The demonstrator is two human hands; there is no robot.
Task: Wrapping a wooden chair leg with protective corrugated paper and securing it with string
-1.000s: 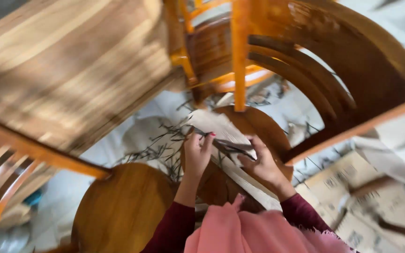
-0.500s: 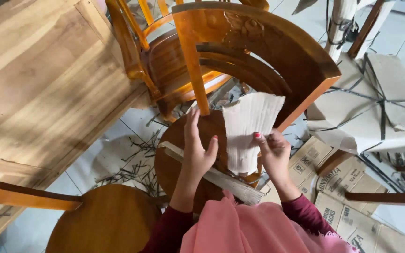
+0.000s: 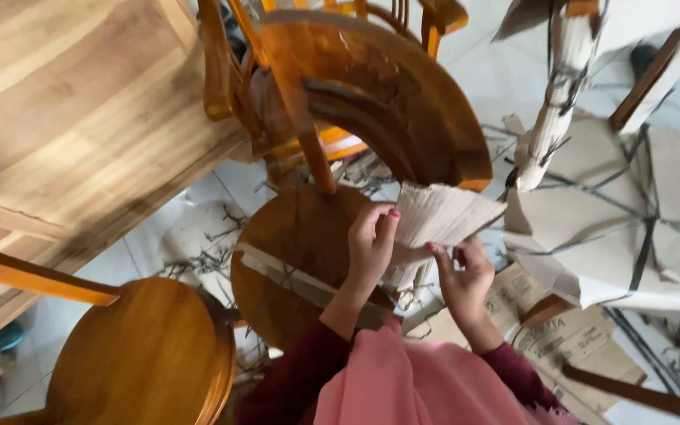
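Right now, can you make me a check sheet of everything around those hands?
Surface: round wooden chair seat with a pale strip lying across it.
Job's things: corrugated cardboard sheet, held above the seat.
Clutter: cut strapping bits and flattened cardboard on the tiled floor.
Grippers: left hand and right hand both pinch the sheet.
Cables: nothing seen.
Surroundings: curved chair back, wooden tabletop, second round seat, wrapped chair leg.

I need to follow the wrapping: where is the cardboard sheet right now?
Centre of the head view: the cardboard sheet is held by both hands, left hand and right hand, over the round chair seat.
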